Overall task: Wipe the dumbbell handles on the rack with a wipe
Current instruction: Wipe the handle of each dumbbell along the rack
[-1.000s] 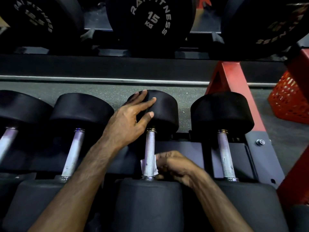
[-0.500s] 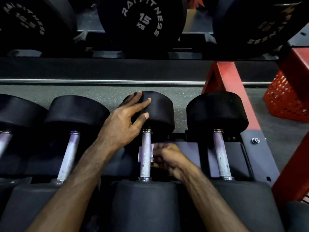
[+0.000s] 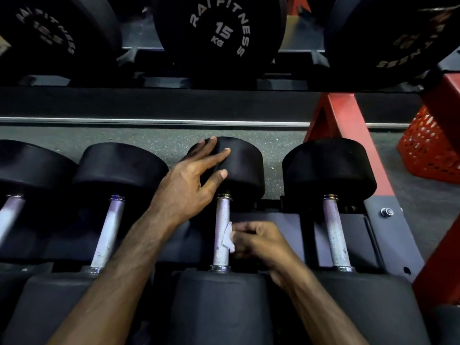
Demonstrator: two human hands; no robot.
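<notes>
At the far left edge of the frame a dumbbell (image 3: 22, 175) lies on the rack (image 3: 388, 235), only partly in view, its pale handle running off the left border. Just beside it, the second dumbbell (image 3: 117, 168) lies with its handle (image 3: 108, 232) slanting down toward the lower left.

The left hand (image 3: 189, 185) reaches up from the bottom of the frame and rests on the far head (image 3: 239, 165) of the third dumbbell, near the centre. Its fingers are straight and spread over the black rubber, the thumb lying along the head's near face; it grips nothing.

Below that head, the knurled handle (image 3: 222, 220) of the third dumbbell runs down to its near head (image 3: 219, 307) at the bottom centre. A small white wipe (image 3: 228, 237) sits against the right side of this handle, about halfway along it. The right hand (image 3: 258, 241) comes in from the lower right, fingers curled, and pinches the wipe against the metal; how far the wipe wraps behind the handle is hard to tell in the dim light.

To the right, the fourth dumbbell (image 3: 328, 168) lies parallel, its handle (image 3: 334, 232) scuffed and whitish. A red frame post (image 3: 348, 120) rises behind it, and a red perforated basket (image 3: 430, 143) stands at the right edge. Across the top, black weight plates stand on an upper shelf, the middle plate (image 3: 219, 28) marked 15 KG.
</notes>
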